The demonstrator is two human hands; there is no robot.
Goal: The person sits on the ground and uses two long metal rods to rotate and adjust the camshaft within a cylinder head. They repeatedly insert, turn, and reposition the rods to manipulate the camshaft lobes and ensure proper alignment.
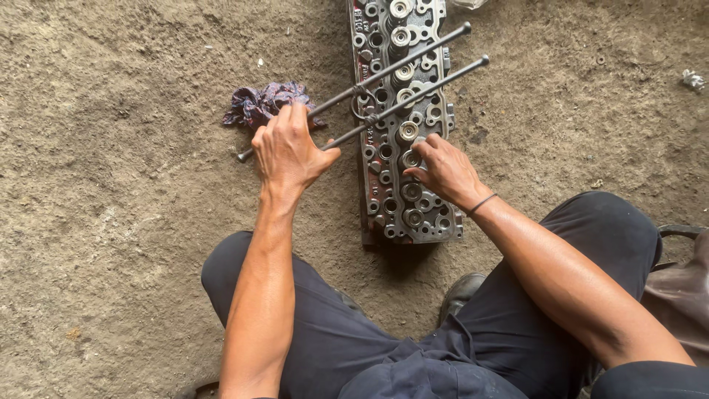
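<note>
— So, where's the tool rel. to the hands?

— Two-rod lever tool lies diagonal across the cylinder head, long axis running from lower left, near the rag, up to the right past the head's far edge. Rods are linked by a wire loop over the head.

— Which hand's got it?

— Left hand, closed over the lower-left ends of the rods, pressing down, palm on top. Grip's narrow, wrapped on the rods.

— And the right?

— Right hand sits on the head itself, fingertips pinched at a valve spring retainer just below where the rods cross. Can't tell if it holds anything small. Head's long axis runs away from the person, on the dirt floor, between the knees.
</note>
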